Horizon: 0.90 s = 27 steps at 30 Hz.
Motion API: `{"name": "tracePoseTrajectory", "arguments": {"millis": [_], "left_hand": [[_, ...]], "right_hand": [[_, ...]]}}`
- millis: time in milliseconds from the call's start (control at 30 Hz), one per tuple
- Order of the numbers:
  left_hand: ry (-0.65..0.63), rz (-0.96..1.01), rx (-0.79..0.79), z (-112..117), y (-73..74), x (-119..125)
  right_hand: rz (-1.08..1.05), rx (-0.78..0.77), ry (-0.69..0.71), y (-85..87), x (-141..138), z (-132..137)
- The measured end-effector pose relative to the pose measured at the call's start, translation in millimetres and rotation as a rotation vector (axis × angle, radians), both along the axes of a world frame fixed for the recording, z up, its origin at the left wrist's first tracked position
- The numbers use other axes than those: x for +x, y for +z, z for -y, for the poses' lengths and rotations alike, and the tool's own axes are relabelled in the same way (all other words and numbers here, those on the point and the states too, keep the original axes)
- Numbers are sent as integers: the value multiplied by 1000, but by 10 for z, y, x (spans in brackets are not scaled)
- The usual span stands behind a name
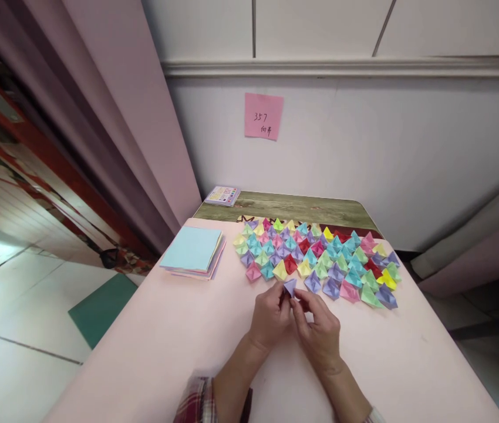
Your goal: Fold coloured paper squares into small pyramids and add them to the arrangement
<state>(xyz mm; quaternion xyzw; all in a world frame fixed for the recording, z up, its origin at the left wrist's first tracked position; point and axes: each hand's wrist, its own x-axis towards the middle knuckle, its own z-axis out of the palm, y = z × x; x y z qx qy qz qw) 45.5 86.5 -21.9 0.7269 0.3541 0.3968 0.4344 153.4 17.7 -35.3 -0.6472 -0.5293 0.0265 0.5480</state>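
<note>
While side by side, left hand (271, 318), right hand (319, 330): fingers (283, 301) tight on purple paper (290, 286).

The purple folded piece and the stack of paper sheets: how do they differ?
The purple folded piece is creased into a small pointed shape; the stack of paper sheets lies flat and unfolded. The piece is held by the left hand and right hand; the stack rests untouched on the table. Both are coloured paper.
</note>
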Motion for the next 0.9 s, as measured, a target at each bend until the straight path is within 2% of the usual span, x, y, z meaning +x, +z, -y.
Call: {"name": "tracePoseTrajectory", "arguments": {"millis": [200,367,500,600,767,900], "left_hand": [[-13,-43,94,31,2,-10],[84,99,-23,34,6,-11],[115,217,-167,41,23,32],[84,294,-288,28,33,66],[-15,258,-294,-9,51,55],[-106,262,-343,2,87,11]], "right_hand": [[-62,-50,-69,-8,-1,8],[61,-5,-150,-70,43,8],[-46,8,-183,-67,43,11],[-163,4,-151,-42,35,6],[-241,-13,-100,-13,31,-8],[-257,-20,-113,-18,41,-10]]}}
